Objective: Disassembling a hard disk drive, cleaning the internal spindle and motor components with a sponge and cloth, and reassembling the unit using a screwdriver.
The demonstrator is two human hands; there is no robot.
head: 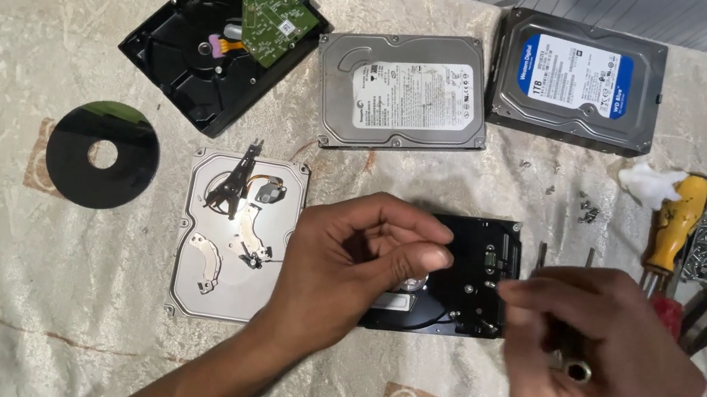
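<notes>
An opened black hard drive body [469, 274] lies in front of me on the cloth. My left hand [346, 260] rests over its left half, fingers curled, thumb and forefinger pinched together above it; whether it holds something small I cannot tell. My right hand [602, 351] is at the drive's right edge, closed around a thin metal tool [570, 361] whose tip reaches the drive. To the left sits a silver drive lid [201, 288] with the black head arm [231, 180] and metal brackets lying on it.
A shiny black platter disc [101, 155] lies far left. At the back are a black drive shell with a green circuit board [264, 7], a silver drive [401, 93] and a blue-labelled drive [576, 77]. A yellow-handled screwdriver [674, 231], loose screws [587, 212] and white tissue are at right.
</notes>
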